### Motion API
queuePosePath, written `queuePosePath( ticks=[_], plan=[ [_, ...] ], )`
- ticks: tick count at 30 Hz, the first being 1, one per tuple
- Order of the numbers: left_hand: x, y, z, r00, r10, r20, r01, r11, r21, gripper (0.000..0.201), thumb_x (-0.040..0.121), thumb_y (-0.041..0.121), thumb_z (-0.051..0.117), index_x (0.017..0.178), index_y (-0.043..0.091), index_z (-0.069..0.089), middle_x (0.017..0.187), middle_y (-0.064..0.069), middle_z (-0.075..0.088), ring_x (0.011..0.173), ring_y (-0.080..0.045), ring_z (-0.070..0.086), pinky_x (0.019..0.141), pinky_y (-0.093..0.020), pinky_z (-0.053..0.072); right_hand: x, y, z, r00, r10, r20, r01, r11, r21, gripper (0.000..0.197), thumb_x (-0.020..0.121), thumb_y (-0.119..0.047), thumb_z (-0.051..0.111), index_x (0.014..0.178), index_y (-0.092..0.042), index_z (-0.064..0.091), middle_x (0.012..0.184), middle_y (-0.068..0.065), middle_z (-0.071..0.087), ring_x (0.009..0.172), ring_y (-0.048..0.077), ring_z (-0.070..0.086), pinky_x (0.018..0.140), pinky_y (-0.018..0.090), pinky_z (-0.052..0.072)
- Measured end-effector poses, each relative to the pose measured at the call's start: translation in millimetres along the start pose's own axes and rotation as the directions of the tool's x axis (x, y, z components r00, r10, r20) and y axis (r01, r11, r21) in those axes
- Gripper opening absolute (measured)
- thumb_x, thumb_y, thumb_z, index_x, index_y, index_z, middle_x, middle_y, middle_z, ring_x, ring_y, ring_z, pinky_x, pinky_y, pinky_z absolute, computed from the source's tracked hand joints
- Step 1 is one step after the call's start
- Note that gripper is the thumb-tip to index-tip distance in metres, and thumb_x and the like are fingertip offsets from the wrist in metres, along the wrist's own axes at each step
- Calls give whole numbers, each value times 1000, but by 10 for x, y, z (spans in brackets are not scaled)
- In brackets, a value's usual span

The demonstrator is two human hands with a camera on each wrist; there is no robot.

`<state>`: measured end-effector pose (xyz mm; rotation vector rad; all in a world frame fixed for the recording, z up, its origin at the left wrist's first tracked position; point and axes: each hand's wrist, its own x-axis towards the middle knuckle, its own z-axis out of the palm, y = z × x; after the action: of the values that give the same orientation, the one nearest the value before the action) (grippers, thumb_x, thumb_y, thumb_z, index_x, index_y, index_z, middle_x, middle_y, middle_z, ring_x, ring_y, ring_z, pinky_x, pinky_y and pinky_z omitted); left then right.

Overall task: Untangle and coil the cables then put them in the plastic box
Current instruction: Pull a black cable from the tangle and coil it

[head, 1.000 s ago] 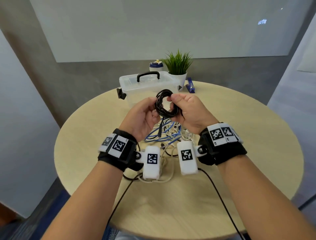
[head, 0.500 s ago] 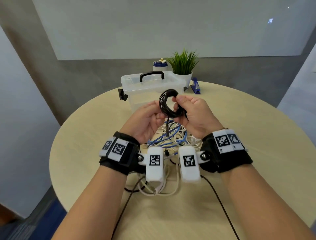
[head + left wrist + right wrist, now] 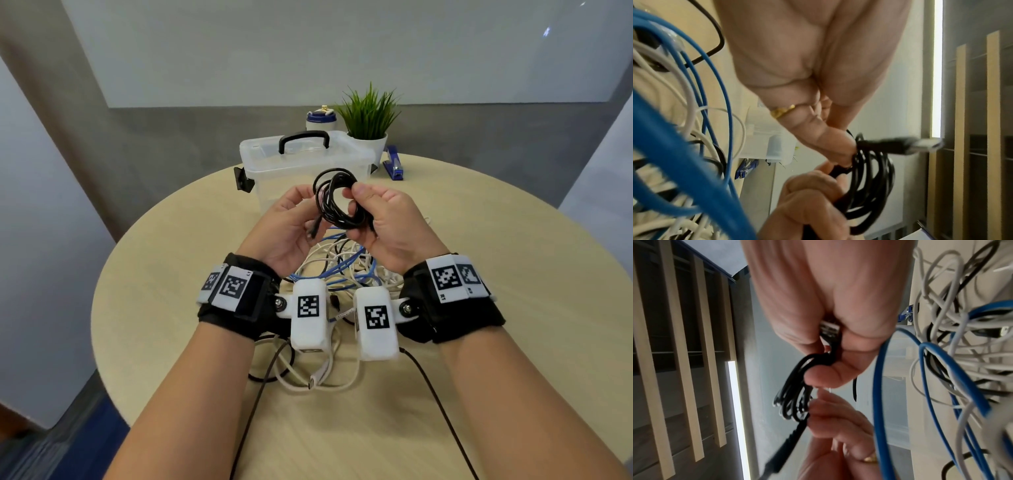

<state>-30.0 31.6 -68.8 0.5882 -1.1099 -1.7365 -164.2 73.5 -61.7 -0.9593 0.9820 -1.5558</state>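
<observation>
while both hands (image 3: 346,222) grip, black coil (image 3: 337,202) stays off table

Both hands held a coiled black cable (image 3: 337,202) above the round surface (image 3: 479,274): the right hand (image 3: 387,226) gripped the loops, the left hand (image 3: 287,229) pinched the opposite side. Tangled blue and white cables (image 3: 342,270) lay beneath, and the lidded plastic box (image 3: 301,164) stood beyond.

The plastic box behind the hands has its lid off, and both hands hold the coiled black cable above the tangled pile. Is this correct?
Not quite: the head view shows the plastic box with its lid on, handle on top. The rest stands: the left hand and right hand both hold the coiled black cable above the tangled pile.
</observation>
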Motion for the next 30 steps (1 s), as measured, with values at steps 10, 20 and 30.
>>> queuePosePath(
  ticks=[10, 20, 30],
  plan=[
    [-15, 119, -129, 953, 262, -151, -247, 962, 112, 21, 85, -10, 56, 76, 8, 50, 71, -6, 63, 57, -8, 64, 54, -15, 50, -85, 11, 57, 994, 16, 106, -7, 996, -84, 18, 99, -13, 47, 91, -5, 61, 59, 1, 53, 46, 10, 51, 37, 20, 41],
    [-120, 82, 9, 955, 287, -76, -245, 907, 342, 14, 82, -7, 64, 82, 5, 57, 73, -9, 60, 57, -10, 60, 61, -19, 55, -143, -89, 34, 998, -46, 45, 44, 997, 57, 19, 100, -16, 44, 93, -6, 59, 69, 4, 48, 48, 5, 56, 40, 19, 48],
    [-206, 75, -54, 990, 84, 109, -135, 740, 659, 6, 83, 12, 69, 83, 7, 72, 74, -6, 67, 70, -14, 56, 65, -19, 48, -156, -176, 10, 994, -104, -36, 109, 971, 215, 21, 100, -21, 46, 92, -8, 61, 63, -2, 54, 52, 6, 55, 43, 18, 47]
  ],
)
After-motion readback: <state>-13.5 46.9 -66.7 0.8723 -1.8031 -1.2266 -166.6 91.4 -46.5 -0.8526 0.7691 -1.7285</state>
